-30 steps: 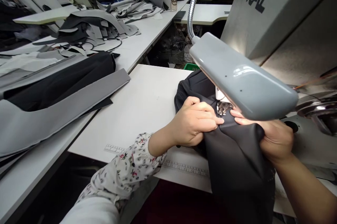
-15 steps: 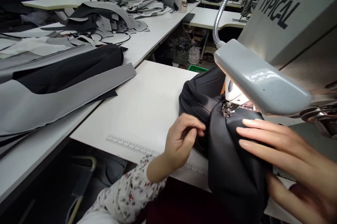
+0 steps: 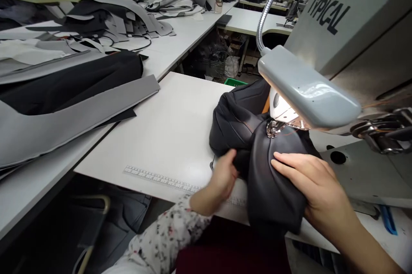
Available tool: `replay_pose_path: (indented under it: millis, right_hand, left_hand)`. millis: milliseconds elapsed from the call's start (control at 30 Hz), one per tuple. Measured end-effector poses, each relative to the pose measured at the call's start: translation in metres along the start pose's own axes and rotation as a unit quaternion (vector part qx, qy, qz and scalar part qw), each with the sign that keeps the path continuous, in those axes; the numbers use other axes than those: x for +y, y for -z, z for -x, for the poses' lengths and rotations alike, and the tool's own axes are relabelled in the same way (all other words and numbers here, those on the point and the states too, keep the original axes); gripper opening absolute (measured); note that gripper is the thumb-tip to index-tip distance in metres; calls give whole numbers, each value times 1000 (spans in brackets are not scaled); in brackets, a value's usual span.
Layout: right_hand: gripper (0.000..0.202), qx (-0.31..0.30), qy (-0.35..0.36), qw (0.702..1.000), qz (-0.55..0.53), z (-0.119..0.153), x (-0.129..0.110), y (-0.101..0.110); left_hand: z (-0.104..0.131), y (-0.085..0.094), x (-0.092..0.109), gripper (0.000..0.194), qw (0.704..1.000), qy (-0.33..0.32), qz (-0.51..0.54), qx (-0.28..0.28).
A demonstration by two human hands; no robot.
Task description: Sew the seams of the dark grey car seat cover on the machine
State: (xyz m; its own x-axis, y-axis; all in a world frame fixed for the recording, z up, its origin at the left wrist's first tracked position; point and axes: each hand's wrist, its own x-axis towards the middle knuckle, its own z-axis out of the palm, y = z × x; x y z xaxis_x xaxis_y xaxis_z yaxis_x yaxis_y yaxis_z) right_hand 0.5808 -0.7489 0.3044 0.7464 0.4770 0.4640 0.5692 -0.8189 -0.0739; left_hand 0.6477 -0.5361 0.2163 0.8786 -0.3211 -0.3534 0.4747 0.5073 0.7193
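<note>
Rests unclenched right hand [image 3: 317,184] on smooth black fabric [image 3: 273,192]. Cannot tell grip of blurred left hand [image 3: 223,176]. Risks puckers from bunching.

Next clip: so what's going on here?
A person is at a sewing machine with dark fabric bunched at its presser foot. The right hand lies on the fabric in front of the foot. The left hand, blurred, is by the fabric's folds; whether it grips them is unclear.
</note>
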Motion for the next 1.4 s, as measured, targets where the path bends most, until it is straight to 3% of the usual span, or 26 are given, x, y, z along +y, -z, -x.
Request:
replay_pose_path:
  millis: [100, 133, 200, 267, 333, 433, 467, 500, 567, 600, 633, 700, 767, 867, 967, 1233, 1400]
  right_hand:
    - [26, 60, -7, 998, -36, 0, 5, -6]
    - [24, 74, -1, 997, -39, -2, 5, -9]
    - [22, 88, 21, 996, -20, -7, 2, -15]
    - [24, 86, 36, 996, 8, -10, -3, -21]
    - [28, 78, 39, 996, 19, -10, -6, -24]
    - [36, 54, 50, 997, 13, -4, -7, -22]
    - [38, 47, 58, 997, 14, -3, -6, -20]
    - [40, 40, 66, 997, 16, -2, -5, -17]
    - [38, 31, 80, 996, 25, -3, -3, -10]
    - [36, 28, 85, 996, 31, -4, -3, -8]
    - [34, 27, 87, 995, 39, -6, -3, -5]
    - [32, 23, 88, 994, 54, -8, -3, -3]
    - [34, 15, 88, 994, 66, -9, -4, -2]
    - [34, 13, 86, 994, 72, -9, -4, -2]
    - [34, 26, 81, 994, 67, -11, -4, -2]
    - [43, 31, 67, 995, 66, -13, 7, -4]
    - [49, 48, 64, 995, 67, -17, 18, -5]
  left_hand:
    - [-19, 14, 44, 51, 997, -64, 9, 44]
    - [-30, 18, 56, 56, 992, -104, -33, 57]
    - [-54, 24, 72, 64, 970, -116, -209, 50]
    - [-71, 32, 82, 59, 936, -88, -340, 21]
    - [-71, 41, 94, 49, 907, -65, -416, 0]
    - [-40, 42, 123, 24, 853, -105, -511, 1]
    - [-25, 36, 133, 15, 822, -149, -549, -18]
    - [-11, 27, 142, 28, 753, -227, -613, -75]
    - [13, 3, 149, 58, 578, -333, -699, -257]
    - [20, -8, 148, 66, 496, -360, -720, -325]
    - [23, -18, 143, 65, 435, -377, -730, -369]
    - [21, -28, 129, 48, 367, -414, -735, -392]
    - [13, -26, 115, 35, 355, -460, -718, -382]
    - [4, -13, 108, 33, 381, -499, -685, -370]
    - [2, -8, 113, 29, 398, -494, -680, -367]
    - [-6, -16, 120, 29, 419, -479, -673, -376]
    - [-19, -22, 126, 32, 464, -436, -656, -405]
